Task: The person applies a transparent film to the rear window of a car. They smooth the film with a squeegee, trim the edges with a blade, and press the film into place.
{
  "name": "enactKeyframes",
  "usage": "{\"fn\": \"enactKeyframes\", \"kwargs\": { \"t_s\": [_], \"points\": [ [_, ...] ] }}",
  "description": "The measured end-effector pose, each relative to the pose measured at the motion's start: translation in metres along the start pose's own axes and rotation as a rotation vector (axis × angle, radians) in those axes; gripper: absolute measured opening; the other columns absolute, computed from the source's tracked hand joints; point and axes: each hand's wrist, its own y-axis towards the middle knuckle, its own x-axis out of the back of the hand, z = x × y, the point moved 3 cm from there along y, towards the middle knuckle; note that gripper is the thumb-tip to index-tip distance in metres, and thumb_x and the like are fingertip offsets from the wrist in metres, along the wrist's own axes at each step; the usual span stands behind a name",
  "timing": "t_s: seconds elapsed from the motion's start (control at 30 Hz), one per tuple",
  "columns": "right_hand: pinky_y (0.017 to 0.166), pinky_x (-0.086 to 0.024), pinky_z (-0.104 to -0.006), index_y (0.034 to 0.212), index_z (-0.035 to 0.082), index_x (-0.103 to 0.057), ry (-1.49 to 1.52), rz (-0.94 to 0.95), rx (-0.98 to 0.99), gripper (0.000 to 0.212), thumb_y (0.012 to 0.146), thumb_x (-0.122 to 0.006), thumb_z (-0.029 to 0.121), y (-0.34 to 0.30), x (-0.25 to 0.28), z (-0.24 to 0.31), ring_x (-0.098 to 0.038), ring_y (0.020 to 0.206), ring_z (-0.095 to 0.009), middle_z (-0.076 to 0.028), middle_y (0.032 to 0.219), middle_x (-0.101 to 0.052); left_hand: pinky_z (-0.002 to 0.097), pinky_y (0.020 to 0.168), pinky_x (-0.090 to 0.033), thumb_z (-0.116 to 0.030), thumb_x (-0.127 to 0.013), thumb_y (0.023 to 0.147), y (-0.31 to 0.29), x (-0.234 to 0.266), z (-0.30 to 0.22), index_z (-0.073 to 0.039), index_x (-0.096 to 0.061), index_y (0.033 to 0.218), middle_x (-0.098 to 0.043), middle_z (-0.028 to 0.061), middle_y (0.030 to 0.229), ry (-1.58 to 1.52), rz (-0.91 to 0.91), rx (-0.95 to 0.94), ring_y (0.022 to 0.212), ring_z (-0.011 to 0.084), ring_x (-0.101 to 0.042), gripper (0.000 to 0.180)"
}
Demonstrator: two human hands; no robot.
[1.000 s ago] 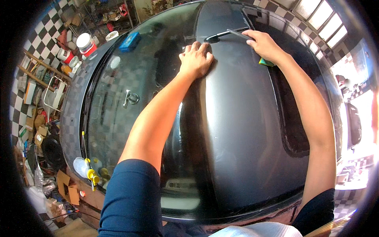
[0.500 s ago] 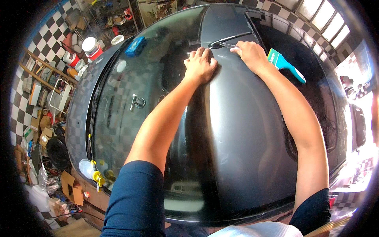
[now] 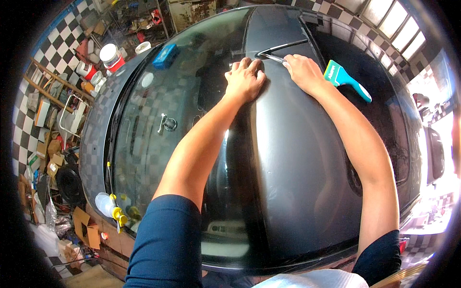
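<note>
Right hand point(image 3: 306, 73) grips slim tool point(image 3: 274, 57), one o'clock
Left hand point(image 3: 245, 82): grip I can't tell; roof point(image 3: 297, 144) work, seemingly, wants steadiness

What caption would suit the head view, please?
Left hand at windshield edge, right hand holding a slim object over a car roof.

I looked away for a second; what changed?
The right hand moved left and toward the wearer, bringing its slim tool to the left end of the black rod; the teal scraper shows more fully. The left hand stayed at the edge of the roof.
</note>
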Motion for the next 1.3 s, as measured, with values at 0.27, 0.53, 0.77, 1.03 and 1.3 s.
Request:
{"fn": "enactKeyframes", "kwargs": {
  "t_s": [0.27,0.53,0.77,1.03,1.3],
  "points": [
    [0.074,-0.052,-0.0476,0.091,0.002,-0.063,-0.030,-0.018,0.042,0.024,0.094,-0.053,0.023,0.002,-0.003,0.002,-0.065,0.084,-0.038,-0.020,0.088,-0.064,0.0529,0.099,-0.036,-0.037,-0.044,0.088,0.003,-0.003,0.003,-0.013,-0.052,0.132,-0.047,0.0112,0.139,-0.006,0.002,0.020,0.128,0.0311,-0.043,0.051],
    [0.073,-0.054,-0.0457,0.091,0.003,-0.065,-0.077,0.005,0.070,0.022,0.093,-0.053,0.021,0.007,-0.007,0.006,-0.066,0.085,-0.036,-0.019,0.091,-0.065,0.0533,0.099,-0.036,-0.037,-0.044,0.087,0.004,-0.001,0.002,-0.008,-0.052,0.129,-0.047,0.0114,0.139,-0.007,-0.003,0.029,0.128,0.0314,-0.043,0.052],
    [0.072,-0.054,-0.0442,0.090,0.003,-0.065,-0.090,-0.011,0.086,0.022,0.093,-0.051,0.019,0.010,-0.012,0.009,-0.067,0.083,-0.035,-0.017,0.091,-0.066,0.0534,0.099,-0.036,-0.037,-0.045,0.088,0.002,0.000,0.002,-0.006,-0.053,0.128,-0.047,0.0127,0.138,-0.032,-0.018,0.009,0.127,0.0321,-0.043,0.052],
    [0.073,-0.054,-0.0441,0.093,0.004,-0.067,-0.127,0.038,0.081,0.023,0.091,-0.048,0.016,0.014,-0.012,0.013,-0.067,0.085,-0.035,-0.017,0.094,-0.067,0.0529,0.099,-0.036,-0.037,-0.045,0.088,0.002,-0.003,0.003,-0.006,-0.053,0.128,-0.048,0.0133,0.138,-0.034,-0.049,-0.006,0.127,0.0322,-0.044,0.051],
    [0.074,-0.055,-0.0435,0.094,0.004,-0.067,-0.154,0.041,0.096,0.022,0.090,-0.048,0.013,0.014,-0.015,0.014,-0.068,0.087,-0.034,-0.017,0.095,-0.067,0.0531,0.099,-0.036,-0.037,-0.045,0.088,0.001,-0.002,0.004,-0.005,-0.052,0.128,-0.048,0.0142,0.137,-0.016,-0.035,0.001,0.126,0.0334,-0.045,0.052]
  ]
}}
